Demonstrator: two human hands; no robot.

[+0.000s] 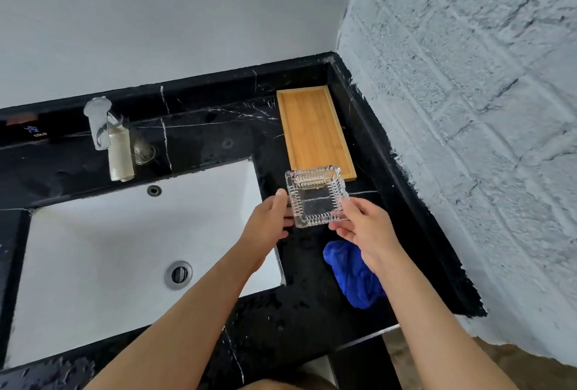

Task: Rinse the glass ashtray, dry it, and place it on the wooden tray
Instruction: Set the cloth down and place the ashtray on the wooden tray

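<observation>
A square clear glass ashtray (315, 197) with ribbed edges is held in the air over the black counter, just in front of the near end of the wooden tray (313, 129). My left hand (270, 222) grips its left edge and my right hand (363, 227) grips its right edge. The tray is a long bamboo rectangle with nothing in it, lying against the right back corner. A crumpled blue cloth (352, 277) lies on the counter below my right wrist, partly hidden by the arm.
A white sink basin (93, 264) with a drain (178, 274) fills the left. A chrome faucet (104, 132) stands behind it. The black marble counter (212, 136) looks wet. A rough painted brick wall (468, 108) rises at the right.
</observation>
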